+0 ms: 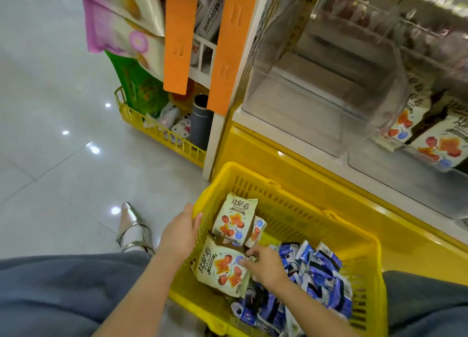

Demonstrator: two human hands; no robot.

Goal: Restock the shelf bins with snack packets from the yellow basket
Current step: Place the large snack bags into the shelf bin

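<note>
Your left hand [181, 231] grips the yellow basket [304, 207] rim at its 9 o'clock. Your right hand [266, 264] pinches the cream snack packet [220, 270] at the basket's 7 o'clock, fingers curled on its edge. The clear shelf bin [316, 96]: 1 o'clock.

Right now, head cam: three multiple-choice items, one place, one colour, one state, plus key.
1. The left hand is: A inside the slotted yellow plastic basket; B gripping its left rim; C on its right rim.
2. The printed packet the right hand pinches is: A cream with red-orange; B blue; C green.
3. The big clear plastic shelf bin is: A full; B half full; C empty.
Key: B, it clasps that rim; A, cream wrapper, red-orange print; C, nothing shows inside its walls.
</note>
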